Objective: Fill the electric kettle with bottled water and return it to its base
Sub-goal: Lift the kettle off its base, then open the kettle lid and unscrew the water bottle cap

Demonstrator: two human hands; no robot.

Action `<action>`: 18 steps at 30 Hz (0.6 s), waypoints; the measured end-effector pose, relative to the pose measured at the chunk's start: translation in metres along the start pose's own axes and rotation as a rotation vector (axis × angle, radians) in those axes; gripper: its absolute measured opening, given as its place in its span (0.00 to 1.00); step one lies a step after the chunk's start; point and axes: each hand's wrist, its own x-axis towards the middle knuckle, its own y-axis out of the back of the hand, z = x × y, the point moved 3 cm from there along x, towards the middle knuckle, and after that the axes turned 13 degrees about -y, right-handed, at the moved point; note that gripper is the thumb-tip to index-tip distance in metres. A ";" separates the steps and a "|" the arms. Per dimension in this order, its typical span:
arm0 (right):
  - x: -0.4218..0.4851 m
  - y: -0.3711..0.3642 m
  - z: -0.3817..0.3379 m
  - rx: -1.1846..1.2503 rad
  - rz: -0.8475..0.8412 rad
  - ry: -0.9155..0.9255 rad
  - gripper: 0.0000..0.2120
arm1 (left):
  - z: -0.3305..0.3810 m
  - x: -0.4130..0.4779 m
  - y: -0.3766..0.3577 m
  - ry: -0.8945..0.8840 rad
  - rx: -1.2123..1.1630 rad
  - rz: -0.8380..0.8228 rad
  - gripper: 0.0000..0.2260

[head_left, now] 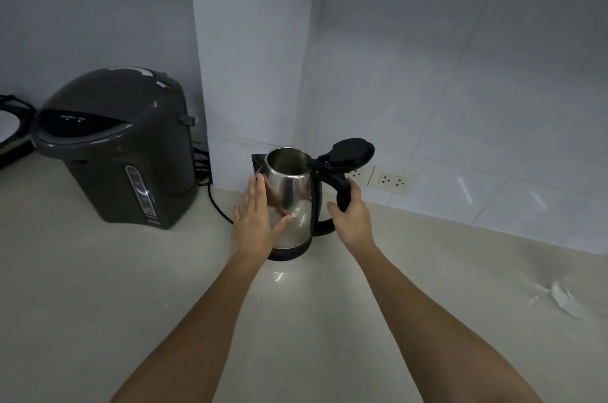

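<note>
I can't read the small markings on the dark grey hot-water dispenser (118,152). The shiny steel electric kettle (291,201) stands on my pale countertop (98,287), black lid (353,152) flipped open. My right hand (350,216) grips its black handle (342,195); my left hand (255,221) lies flat, fingers extended, against its side.

A home kitchen: pale counter (98,287), tiled wall (477,90), grey hot-water dispenser (121,152) at ten o'clock, wall sockets (385,177) at one o'clock, steel kettle (291,201) between.

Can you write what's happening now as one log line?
kettle: lid open, on counter | right hand: holding handle | left hand: flat against side
</note>
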 end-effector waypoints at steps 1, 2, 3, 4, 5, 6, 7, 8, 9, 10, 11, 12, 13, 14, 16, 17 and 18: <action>0.000 -0.002 0.003 -0.006 0.008 0.000 0.30 | -0.002 -0.001 0.000 0.008 -0.004 -0.005 0.45; 0.001 -0.004 0.004 -0.003 0.023 0.004 0.30 | -0.003 -0.001 0.000 0.013 -0.019 -0.005 0.45; 0.001 -0.005 0.005 0.002 0.041 0.009 0.29 | -0.004 -0.001 -0.001 0.016 -0.042 -0.008 0.45; 0.001 -0.007 0.005 0.008 0.063 0.014 0.28 | -0.006 -0.001 -0.002 0.018 -0.068 -0.012 0.46; 0.002 -0.008 0.006 0.014 0.086 0.017 0.26 | -0.006 -0.001 -0.003 0.018 -0.087 -0.015 0.46; 0.002 -0.009 0.006 0.016 0.106 0.019 0.25 | -0.007 -0.001 -0.003 0.016 -0.099 -0.016 0.46; 0.002 -0.010 0.006 0.014 0.127 0.022 0.24 | -0.007 0.000 -0.003 0.013 -0.105 -0.014 0.46; 0.002 -0.010 0.007 0.007 0.145 0.027 0.23 | -0.007 0.000 -0.003 0.008 -0.110 -0.011 0.47; 0.003 -0.010 0.007 0.002 0.159 0.030 0.22 | -0.007 0.000 -0.003 0.004 -0.116 -0.007 0.46; 0.003 -0.010 0.006 -0.003 0.168 0.032 0.21 | -0.007 -0.001 -0.003 -0.001 -0.123 0.000 0.46; 0.004 -0.010 0.006 -0.009 0.174 0.032 0.20 | -0.007 -0.001 -0.003 -0.005 -0.131 0.008 0.46; 0.005 -0.009 0.005 -0.018 0.174 0.033 0.19 | -0.006 -0.002 -0.003 -0.007 -0.140 0.015 0.46; 0.006 -0.009 0.004 -0.029 0.168 0.033 0.18 | -0.006 -0.002 -0.003 -0.004 -0.149 0.017 0.46; 0.006 -0.008 0.004 -0.035 0.159 0.031 0.17 | -0.006 -0.002 -0.002 0.002 -0.154 0.016 0.46; 0.006 -0.006 0.003 -0.021 0.141 0.022 0.17 | -0.004 -0.002 -0.001 0.013 -0.152 0.015 0.46; 0.006 -0.006 0.003 -0.010 0.136 0.016 0.16 | -0.003 -0.002 -0.001 0.018 -0.154 0.015 0.47; 0.006 -0.006 0.003 0.005 0.134 0.010 0.16 | -0.001 -0.001 0.000 0.021 -0.159 0.017 0.47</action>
